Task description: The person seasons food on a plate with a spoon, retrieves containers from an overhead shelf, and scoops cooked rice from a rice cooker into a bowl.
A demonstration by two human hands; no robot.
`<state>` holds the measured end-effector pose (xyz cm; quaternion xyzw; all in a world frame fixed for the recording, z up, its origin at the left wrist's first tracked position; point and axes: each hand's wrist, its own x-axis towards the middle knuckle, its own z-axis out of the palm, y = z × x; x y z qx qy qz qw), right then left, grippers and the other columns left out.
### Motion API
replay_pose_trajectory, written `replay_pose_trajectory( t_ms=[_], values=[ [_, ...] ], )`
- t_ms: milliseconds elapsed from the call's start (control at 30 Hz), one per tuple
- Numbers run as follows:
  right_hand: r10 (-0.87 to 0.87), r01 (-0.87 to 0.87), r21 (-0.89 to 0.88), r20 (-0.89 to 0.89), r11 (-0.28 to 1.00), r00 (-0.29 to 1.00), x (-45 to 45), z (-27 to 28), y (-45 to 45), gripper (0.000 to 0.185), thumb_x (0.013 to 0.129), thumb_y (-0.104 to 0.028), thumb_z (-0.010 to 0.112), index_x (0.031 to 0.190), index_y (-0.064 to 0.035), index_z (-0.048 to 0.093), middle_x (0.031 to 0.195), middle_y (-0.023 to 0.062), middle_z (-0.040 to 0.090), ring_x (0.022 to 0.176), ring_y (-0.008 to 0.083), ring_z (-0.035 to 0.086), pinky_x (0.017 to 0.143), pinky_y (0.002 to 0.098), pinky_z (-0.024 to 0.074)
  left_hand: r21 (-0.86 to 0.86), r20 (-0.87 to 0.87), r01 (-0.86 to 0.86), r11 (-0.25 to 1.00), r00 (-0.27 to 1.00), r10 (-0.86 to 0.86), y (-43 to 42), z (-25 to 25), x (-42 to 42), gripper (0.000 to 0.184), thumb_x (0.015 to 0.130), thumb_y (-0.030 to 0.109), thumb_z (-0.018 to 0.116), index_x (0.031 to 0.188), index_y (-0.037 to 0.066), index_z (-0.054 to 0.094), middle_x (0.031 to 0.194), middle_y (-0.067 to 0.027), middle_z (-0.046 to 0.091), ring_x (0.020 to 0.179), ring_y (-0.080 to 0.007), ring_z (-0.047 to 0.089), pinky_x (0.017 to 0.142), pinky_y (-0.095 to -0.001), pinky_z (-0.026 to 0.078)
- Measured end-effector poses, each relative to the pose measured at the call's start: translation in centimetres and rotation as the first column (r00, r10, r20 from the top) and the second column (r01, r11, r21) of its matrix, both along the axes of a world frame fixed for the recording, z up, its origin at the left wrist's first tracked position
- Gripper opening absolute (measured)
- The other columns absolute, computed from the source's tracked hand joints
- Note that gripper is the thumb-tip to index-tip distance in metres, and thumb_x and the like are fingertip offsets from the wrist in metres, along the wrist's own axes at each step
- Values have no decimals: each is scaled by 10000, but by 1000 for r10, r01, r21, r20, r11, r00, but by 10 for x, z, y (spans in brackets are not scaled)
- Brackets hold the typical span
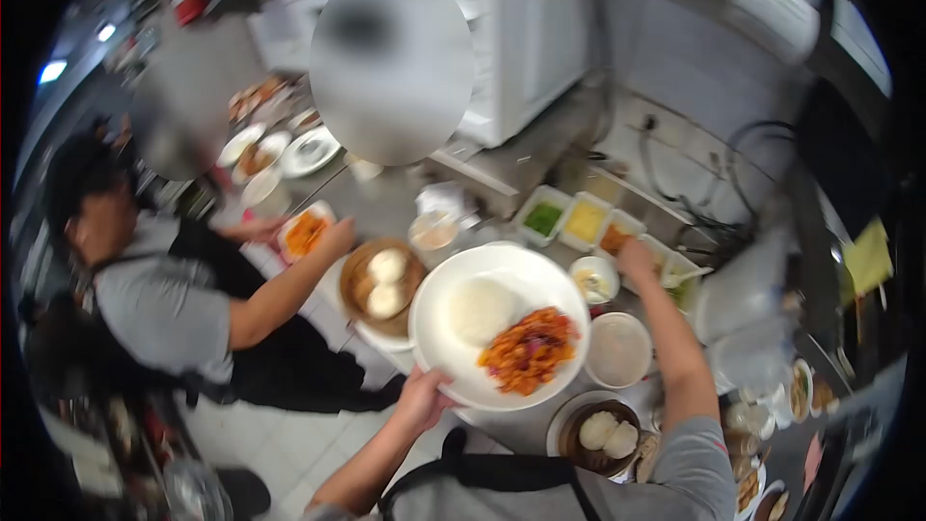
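Note:
My left hand (424,400) grips the near-left rim of a large white plate (451,280), tilted slightly toward me. On it lie a round mound of white rice (481,312) and a heap of orange-red stir-fried food (529,351). My right hand (636,260) reaches to a small tub of orange-brown bits (613,235), its fingers drawn together and pointing down; what they hold, if anything, is hidden. Beside that tub stand containers of chopped green herbs (543,219) and yellow bits (584,221). A white cup (594,280) sits just below my right hand.
At left, a co-worker (164,280) holds a small dish of orange food (305,234). Bamboo steamers with white buns (388,282) (608,434) flank the plate. A round lidded tub (618,350) stands near my right forearm. Cables (666,188) hang along the back wall.

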<state>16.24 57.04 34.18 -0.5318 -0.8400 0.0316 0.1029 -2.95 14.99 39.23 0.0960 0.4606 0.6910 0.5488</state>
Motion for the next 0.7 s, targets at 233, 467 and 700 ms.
replay_pose_trajectory(
  t_ms=[233, 467, 700],
  values=[
    [-87, -28, -225, -488, 974, 869, 42, -53, 68, 207, 767, -185, 580, 674, -1, 605, 516, 104, 544, 462, 203, 535, 453, 361, 423, 29, 66, 42, 999, 997, -44, 14, 3, 6, 564, 721, 3, 433, 1267, 41, 294, 1134, -177, 487, 916, -331, 597, 684, -481, 553],
    [-426, -235, -537, -815, 810, 393, 60, -3, -9, 156, 803, -158, 566, 656, -105, 572, 493, -41, 451, 367, 76, 373, 333, 261, 243, 68, 9, 67, 995, 998, -68, 27, -8, 9, 574, 707, -6, 403, 1264, 16, 267, 1094, -185, 515, 865, -332, 621, 649, -445, 575],
    [-190, -310, -356, -868, 882, 458, 63, 91, -129, 210, 882, -224, 521, 917, -52, 636, 515, -70, 411, 427, 37, 312, 394, 221, 223, 94, -107, 109, 990, 989, -99, 33, 3, 13, 589, 701, 35, 419, 1264, -4, 247, 1117, -210, 497, 888, -334, 613, 624, -426, 584]
  ],
)
